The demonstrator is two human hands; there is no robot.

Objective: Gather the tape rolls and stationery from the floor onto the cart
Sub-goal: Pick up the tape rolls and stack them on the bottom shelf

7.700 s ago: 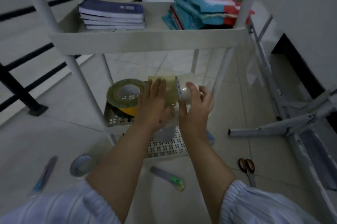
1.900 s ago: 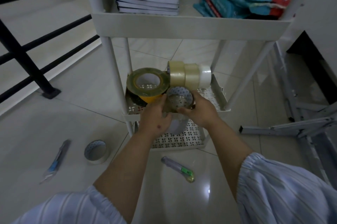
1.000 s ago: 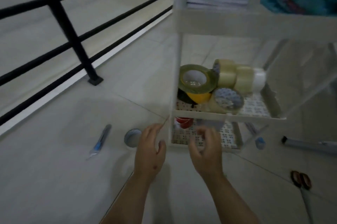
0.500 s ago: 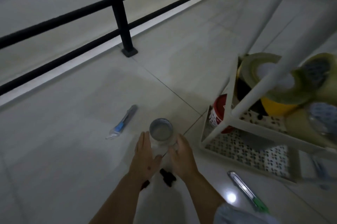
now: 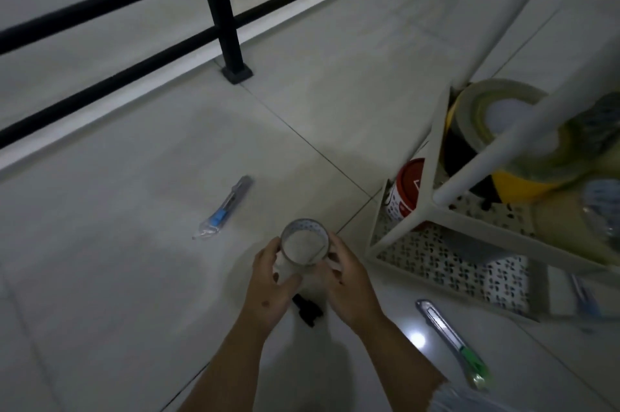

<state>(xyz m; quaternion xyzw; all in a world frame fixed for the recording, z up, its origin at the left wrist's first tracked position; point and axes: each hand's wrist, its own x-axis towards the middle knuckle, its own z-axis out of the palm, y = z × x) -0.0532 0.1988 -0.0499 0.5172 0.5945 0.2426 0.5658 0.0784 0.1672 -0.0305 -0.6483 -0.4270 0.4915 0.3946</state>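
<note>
Lift the tape roll (image 5: 304,241), low in the middle of the frame, level and carry it right to the cart (image 5: 432,156), clear of its post. The left hand (image 5: 268,280) and right hand (image 5: 349,280) cup it from either side, fingers curled round its rim, forearms reaching forward together.

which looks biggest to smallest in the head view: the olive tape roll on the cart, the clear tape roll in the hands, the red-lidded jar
1. Olive tape roll, largest, though a cart post hides part of it.
2. Clear tape roll, held between left hand and right hand.
3. Red-lidded jar, partly hidden by the cart frame, so its place below the clear roll is unsure.
</note>
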